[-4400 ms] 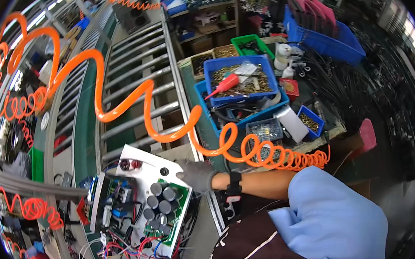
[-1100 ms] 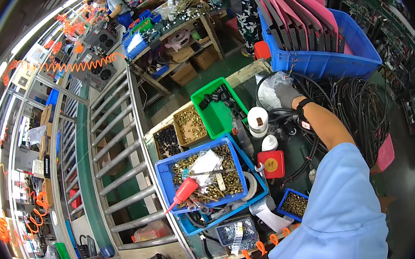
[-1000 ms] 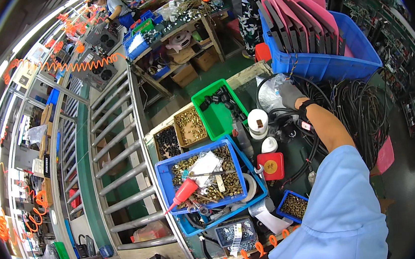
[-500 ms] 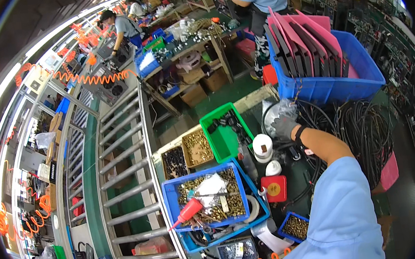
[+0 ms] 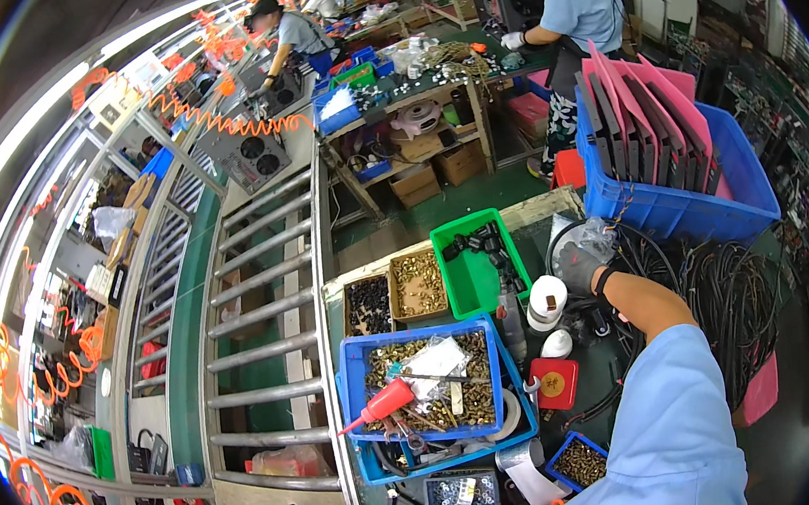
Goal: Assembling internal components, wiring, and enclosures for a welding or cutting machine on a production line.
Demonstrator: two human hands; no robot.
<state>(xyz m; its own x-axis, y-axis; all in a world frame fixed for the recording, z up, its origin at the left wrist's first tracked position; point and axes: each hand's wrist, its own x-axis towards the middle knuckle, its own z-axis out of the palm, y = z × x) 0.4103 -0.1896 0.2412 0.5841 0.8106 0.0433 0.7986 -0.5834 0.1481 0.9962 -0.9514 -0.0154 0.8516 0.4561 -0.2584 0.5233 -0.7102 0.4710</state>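
Note:
My right hand [image 5: 581,269], in a grey glove with a dark band at the wrist, reaches to the far right of the workbench. It rests at a clear plastic bag [image 5: 598,234] lying by a loop of dark cable. The fingers are curved over the bag's near side, too indistinct to tell whether they grip anything. Close to the hand stand a white bottle [image 5: 547,297] and a bundle of black cables [image 5: 720,295]. My left hand is out of view.
A blue bin [image 5: 683,211] holds pink sheets and dark panels. A green tray [image 5: 466,285], a blue tray of brass fittings [image 5: 422,434] with a red squeeze bottle [image 5: 385,403], and a red box [image 5: 557,401] crowd the bench. A roller conveyor [image 5: 268,348] runs left; people work beyond.
The view has turned left and up, so the bench sits lower and further right. My right hand stays at the plastic bag, its fingers looking less spread.

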